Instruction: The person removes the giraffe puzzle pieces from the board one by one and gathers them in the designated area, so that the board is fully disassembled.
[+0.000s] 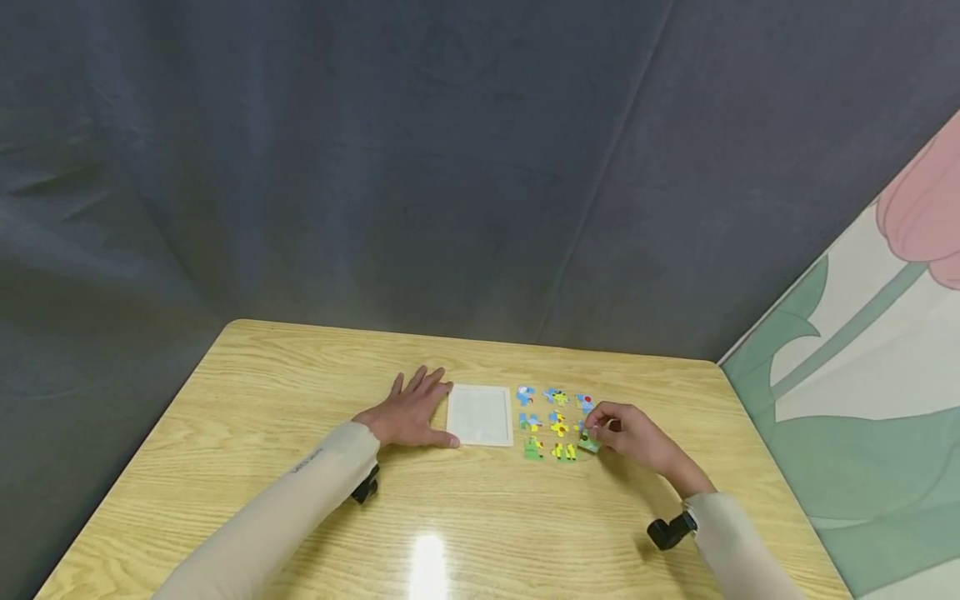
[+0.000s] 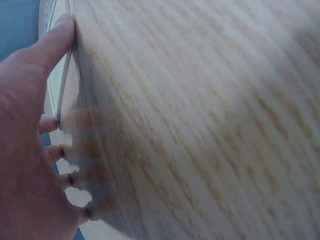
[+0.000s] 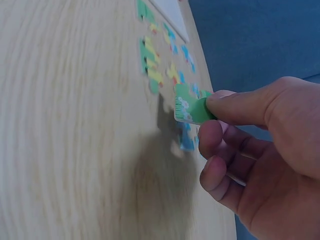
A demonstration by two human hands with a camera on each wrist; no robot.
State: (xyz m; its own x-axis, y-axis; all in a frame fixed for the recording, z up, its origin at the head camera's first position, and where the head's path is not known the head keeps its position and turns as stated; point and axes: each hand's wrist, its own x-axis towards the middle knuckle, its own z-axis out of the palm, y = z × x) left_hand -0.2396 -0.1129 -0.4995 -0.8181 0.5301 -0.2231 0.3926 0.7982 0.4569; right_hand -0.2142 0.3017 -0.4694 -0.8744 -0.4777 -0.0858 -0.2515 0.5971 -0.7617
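Observation:
My right hand pinches a green puzzle piece between thumb and fingers; the right wrist view shows it lifted off the table. Beside it, several blue, yellow and green puzzle pieces lie apart in rough rows. My left hand lies spread at the left side of a square white puzzle tray. Its thumb touches the tray's edge, and the fingers reach toward the upper left corner.
The wooden table has rounded back corners. Behind it hangs a dark curtain. On the right stands a panel with a tulip print. Light glares off the table front.

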